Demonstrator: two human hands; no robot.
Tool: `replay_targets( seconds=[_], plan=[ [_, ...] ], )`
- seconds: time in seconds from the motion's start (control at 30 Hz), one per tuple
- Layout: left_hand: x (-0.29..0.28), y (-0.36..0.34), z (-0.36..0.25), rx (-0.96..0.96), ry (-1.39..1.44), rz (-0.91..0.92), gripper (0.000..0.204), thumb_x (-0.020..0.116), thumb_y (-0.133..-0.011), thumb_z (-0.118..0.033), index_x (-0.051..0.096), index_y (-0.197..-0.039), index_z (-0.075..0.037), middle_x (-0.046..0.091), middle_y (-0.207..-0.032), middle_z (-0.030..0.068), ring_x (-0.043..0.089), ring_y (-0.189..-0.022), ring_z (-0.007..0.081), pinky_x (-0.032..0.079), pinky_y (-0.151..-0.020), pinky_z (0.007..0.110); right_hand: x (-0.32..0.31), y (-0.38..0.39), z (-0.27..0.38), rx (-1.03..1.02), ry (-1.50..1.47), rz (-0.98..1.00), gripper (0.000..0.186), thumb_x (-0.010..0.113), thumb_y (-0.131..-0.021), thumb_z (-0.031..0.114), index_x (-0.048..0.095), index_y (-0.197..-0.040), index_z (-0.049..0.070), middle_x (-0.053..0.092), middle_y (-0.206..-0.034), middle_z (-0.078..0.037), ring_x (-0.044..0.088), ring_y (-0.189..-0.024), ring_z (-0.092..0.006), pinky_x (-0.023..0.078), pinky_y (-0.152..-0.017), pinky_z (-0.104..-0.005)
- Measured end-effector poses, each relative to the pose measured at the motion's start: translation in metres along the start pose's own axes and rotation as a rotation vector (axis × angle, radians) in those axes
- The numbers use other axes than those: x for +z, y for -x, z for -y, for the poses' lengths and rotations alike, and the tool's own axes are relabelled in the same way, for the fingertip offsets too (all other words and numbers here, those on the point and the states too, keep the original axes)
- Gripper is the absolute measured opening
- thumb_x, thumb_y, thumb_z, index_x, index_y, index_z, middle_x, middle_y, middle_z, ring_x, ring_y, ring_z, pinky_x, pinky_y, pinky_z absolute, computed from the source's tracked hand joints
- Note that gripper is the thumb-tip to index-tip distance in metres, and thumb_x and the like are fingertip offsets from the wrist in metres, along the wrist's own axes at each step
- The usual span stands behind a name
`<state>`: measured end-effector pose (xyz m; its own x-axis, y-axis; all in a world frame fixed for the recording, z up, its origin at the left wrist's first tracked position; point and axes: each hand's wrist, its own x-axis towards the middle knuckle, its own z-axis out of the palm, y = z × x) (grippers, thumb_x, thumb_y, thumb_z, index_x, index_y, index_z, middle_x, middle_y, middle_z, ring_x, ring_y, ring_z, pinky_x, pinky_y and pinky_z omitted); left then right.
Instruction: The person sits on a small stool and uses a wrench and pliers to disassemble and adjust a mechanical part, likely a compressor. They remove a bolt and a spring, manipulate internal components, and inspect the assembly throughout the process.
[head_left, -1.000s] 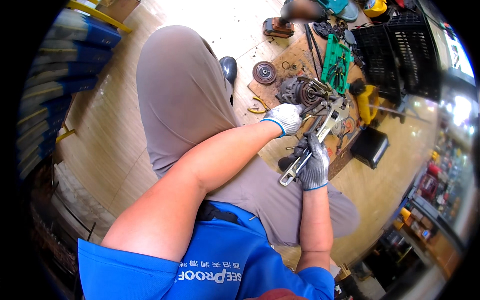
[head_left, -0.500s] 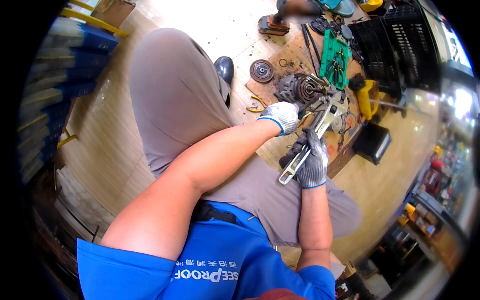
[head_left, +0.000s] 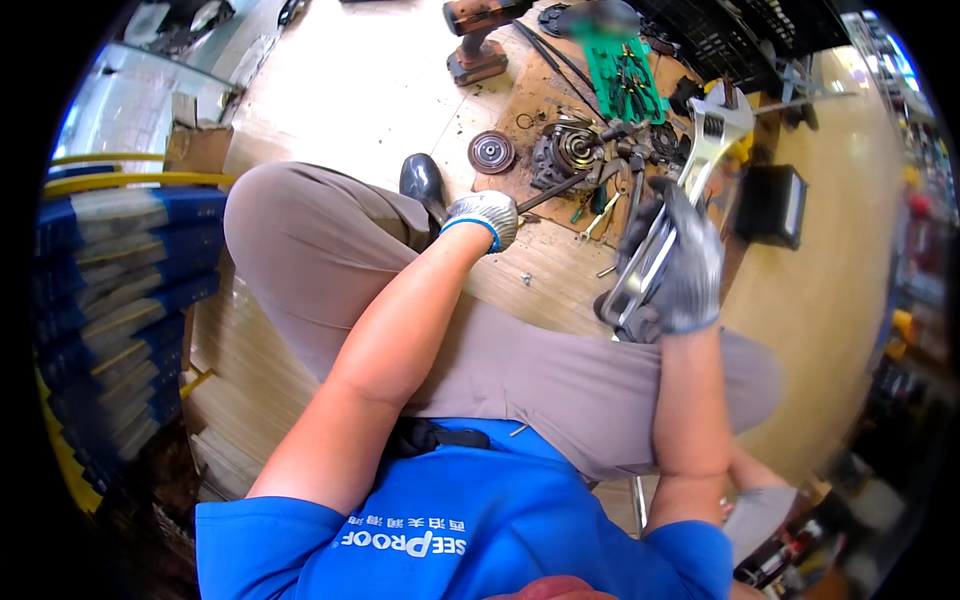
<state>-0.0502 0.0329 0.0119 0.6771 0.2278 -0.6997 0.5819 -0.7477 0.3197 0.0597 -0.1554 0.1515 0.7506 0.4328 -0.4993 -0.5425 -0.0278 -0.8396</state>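
This looks like a workshop. You can see a big wrench [head_left: 703,163], a drill [head_left: 477,45] on the pale floor [head_left: 350,100], and a green case [head_left: 601,82] with pliers [head_left: 632,85] in it. A dirty metal machine part [head_left: 557,160] sits on a brown board [head_left: 540,90], with black crates [head_left: 700,30] farther back.

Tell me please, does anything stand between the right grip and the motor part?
Yes: loose tools lie between the motor part and the right grip, which holds the wrench. They lie low, so the grip could probably pass above them.
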Motion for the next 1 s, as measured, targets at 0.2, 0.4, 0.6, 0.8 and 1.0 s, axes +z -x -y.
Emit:
replay_targets(
  seconds=[0.2,0.4,0.6,0.8,1.0],
  plan=[
    [-0.005,-0.015,-0.026,0.028,-0.269,0.137,0.034,0.052,-0.089,-0.015,0.071,-0.116,-0.005,0.067,-0.122,0.0191,0.066,-0.111,0.035,0.054,-0.092,0.044,-0.172,-0.147,-0.127,-0.017,1.425,-0.295,0.018,0.063,-0.091,0.022,0.071,-0.092,0.006,0.07,-0.082,-0.011,0.069,-0.074,-0.0272,0.055,-0.057,-0.0416],
    [0.071,-0.039,-0.023,0.044,-0.476,0.241,0.035,0.051,-0.09,-0.018,0.071,-0.117,-0.007,0.066,-0.126,0.0151,0.065,-0.115,0.0319,0.053,-0.093,0.044,-0.222,-0.192,-0.264,0.562,1.712,-0.252,0.026,0.059,-0.091,0.021,0.075,-0.106,0.007,0.073,-0.107,-0.014,0.072,-0.095,-0.0324,0.06,-0.073,-0.05],
    [0.11,-0.108,-0.031,0.13,-0.638,0.281,0.036,0.052,-0.089,-0.02,0.071,-0.116,-0.008,0.066,-0.125,0.0149,0.066,-0.113,0.0318,0.053,-0.093,0.044,-0.214,-0.229,-0.317,0.794,1.745,-0.551,0.032,0.054,-0.092,0.021,0.068,-0.107,-0.004,0.069,-0.096,-0.023,0.071,-0.083,-0.039,0.058,-0.061,-0.0586],
    [0.122,-0.133,-0.044,0.218,-0.531,0.381,0.04,0.066,-0.083,-0.029,0.069,-0.118,-0.01,0.065,-0.127,0.0167,0.063,-0.117,0.0333,0.051,-0.097,0.042,-0.212,-0.236,-0.387,0.612,2.055,-0.973,0.025,0.045,-0.093,0.013,0.054,-0.106,-0.006,0.064,-0.076,-0.023,0.068,-0.064,-0.0331,0.054,-0.041,-0.0482],
    [0.079,-0.179,0.041,-0.399,0.06,-0.309,0.08,0.082,-0.071,-0.047,0.056,-0.131,-0.001,0.062,-0.126,0.0272,0.062,-0.115,0.04,0.049,-0.098,0.043,-0.107,-0.183,-0.234,-0.175,1.418,-0.355,0.039,0.05,-0.092,0.032,0.059,-0.112,-0.001,0.06,-0.109,-0.025,0.065,-0.091,-0.034,0.057,-0.074,-0.0497]
  ],
)
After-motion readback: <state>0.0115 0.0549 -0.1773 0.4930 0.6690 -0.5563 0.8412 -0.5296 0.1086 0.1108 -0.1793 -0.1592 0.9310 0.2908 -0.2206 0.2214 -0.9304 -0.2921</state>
